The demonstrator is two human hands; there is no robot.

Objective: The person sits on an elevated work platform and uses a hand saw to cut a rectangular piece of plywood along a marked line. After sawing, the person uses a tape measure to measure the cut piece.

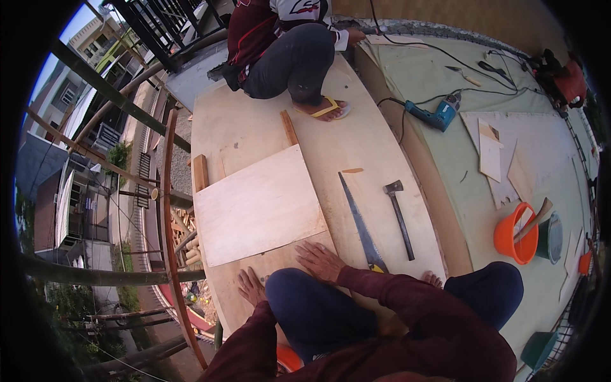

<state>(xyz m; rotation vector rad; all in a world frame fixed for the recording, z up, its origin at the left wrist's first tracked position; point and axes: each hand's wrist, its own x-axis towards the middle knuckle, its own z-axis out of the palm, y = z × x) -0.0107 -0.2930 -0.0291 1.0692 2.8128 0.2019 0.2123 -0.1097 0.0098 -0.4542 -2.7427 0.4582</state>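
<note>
Flat on a bare wooden board point(224, 270) rests my left hand point(252, 286), its fingers spread and nothing held. My right hand point(320, 261) lies on the same surface, fingers stretched out, close to the near edge of a pale plywood panel point(261, 210). Wooden battens point(201, 172) stick out at the panel's far side. To the right on the large plywood sheet point(375, 153) lie a handsaw point(359, 219) and a hatchet point(400, 219) with a dark handle. A small wood offcut point(352, 170) sits by the saw's tip.
A co-worker point(293, 63) squats at the far end; another person point(568, 83) is far right. A corded blue drill point(439, 114), a trowel point(468, 76), an orange bucket point(514, 232) and loose board pieces lie right. Bamboo poles point(108, 277) line the left edge above a drop.
</note>
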